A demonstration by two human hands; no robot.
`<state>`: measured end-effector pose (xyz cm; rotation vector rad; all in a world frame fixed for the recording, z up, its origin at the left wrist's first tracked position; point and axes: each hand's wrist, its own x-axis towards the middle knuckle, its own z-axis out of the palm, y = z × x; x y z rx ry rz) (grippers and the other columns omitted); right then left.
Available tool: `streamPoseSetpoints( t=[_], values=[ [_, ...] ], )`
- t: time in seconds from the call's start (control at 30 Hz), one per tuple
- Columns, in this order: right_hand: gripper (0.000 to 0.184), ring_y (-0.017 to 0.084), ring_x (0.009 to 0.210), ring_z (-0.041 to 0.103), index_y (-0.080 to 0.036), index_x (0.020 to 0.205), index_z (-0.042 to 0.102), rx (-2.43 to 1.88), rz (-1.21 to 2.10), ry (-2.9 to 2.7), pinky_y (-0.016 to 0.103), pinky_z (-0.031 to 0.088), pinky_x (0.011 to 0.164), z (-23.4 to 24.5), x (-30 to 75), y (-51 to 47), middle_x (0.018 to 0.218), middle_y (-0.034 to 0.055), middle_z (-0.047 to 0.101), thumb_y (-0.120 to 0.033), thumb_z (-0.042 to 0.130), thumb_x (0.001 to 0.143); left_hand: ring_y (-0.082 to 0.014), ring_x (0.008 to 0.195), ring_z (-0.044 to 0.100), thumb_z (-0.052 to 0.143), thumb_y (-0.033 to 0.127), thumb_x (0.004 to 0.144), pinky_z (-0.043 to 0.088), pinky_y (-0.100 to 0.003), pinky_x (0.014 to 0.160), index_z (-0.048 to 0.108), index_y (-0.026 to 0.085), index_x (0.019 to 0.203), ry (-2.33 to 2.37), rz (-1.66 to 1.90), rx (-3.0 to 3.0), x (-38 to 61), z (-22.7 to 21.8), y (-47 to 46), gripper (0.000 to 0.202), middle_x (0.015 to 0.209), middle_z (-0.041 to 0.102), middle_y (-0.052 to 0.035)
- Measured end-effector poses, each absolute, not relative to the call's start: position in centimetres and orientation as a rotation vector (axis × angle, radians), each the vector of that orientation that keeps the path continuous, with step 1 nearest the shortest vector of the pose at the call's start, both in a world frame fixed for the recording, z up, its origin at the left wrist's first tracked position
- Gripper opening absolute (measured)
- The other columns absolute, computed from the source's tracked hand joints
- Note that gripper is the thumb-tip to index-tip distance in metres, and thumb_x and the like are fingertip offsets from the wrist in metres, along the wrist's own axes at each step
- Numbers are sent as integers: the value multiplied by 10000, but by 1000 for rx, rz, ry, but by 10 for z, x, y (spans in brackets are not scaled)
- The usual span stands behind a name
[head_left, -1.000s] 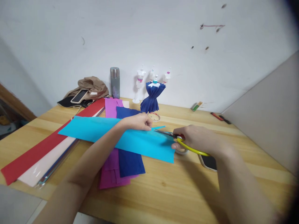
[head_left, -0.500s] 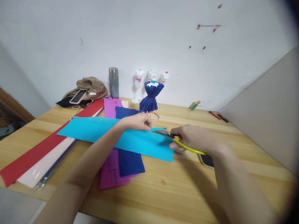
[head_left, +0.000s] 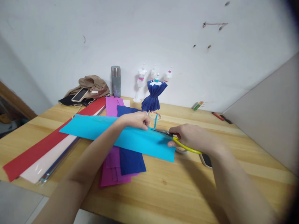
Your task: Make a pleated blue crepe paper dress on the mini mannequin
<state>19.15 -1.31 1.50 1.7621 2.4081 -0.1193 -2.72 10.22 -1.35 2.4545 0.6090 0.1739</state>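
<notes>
A long cyan paper sheet (head_left: 102,132) lies across the wooden table (head_left: 168,186). My left hand (head_left: 136,119) is closed, pinching the sheet's far edge near a thin cut strip (head_left: 155,123) that curls upward. My right hand (head_left: 195,138) grips yellow-handled scissors (head_left: 177,140), whose blades point left into the cyan paper right beside my left fingers. Under the cyan sheet lie a dark blue sheet (head_left: 130,160) and a purple sheet (head_left: 113,166).
A red sheet (head_left: 35,152) and a pale sheet in plastic (head_left: 46,161) lie at left. At the back stand a grey flask (head_left: 115,81), white mannequin figures (head_left: 141,81), one in a blue pleated dress (head_left: 153,96). A phone (head_left: 206,160) lies under my right wrist. A bag with a phone (head_left: 90,88) sits back left.
The scissors have advanced left along the cyan sheet's far edge toward my left hand. The cut strip, lying flat before, now curls up.
</notes>
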Motion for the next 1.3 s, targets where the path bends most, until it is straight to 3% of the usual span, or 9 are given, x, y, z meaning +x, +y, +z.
streamPoseSetpoints(
  t=[0.23, 0.73, 1.1, 1.3],
  values=[
    [262, 209, 632, 637, -241, 855, 697, 1716, -110, 2448, 280, 275, 523, 11, 193, -11, 686, 45, 693, -487, 613, 827, -101, 575, 463, 586, 153, 671, 319, -237, 567, 577, 149, 602, 561, 194, 2416, -28, -14, 101, 69, 565, 510, 35],
    [340, 231, 686, 636, -269, 993, 707, 1737, -118, 2491, 284, 292, 533, 6, 194, -10, 788, 49, 717, -548, 616, 823, -97, 577, 421, 555, 136, 673, 287, -252, 569, 526, 153, 587, 647, 148, 2418, -28, -8, 96, 92, 569, 460, 37],
    [319, 250, 728, 667, -256, 1036, 721, 1737, -57, 2472, 281, 290, 521, 3, 193, -6, 796, 62, 732, -489, 603, 852, -96, 585, 423, 523, 140, 697, 304, -246, 584, 515, 150, 613, 629, 101, 2467, -26, -8, 95, 85, 583, 446, 37],
    [295, 249, 710, 674, -245, 963, 735, 1731, -22, 2478, 282, 301, 518, 1, 193, -5, 788, 67, 742, -486, 606, 854, -114, 649, 483, 521, 138, 716, 336, -243, 623, 596, 135, 692, 634, 124, 2461, -26, -11, 96, 79, 649, 535, 18]
  ],
)
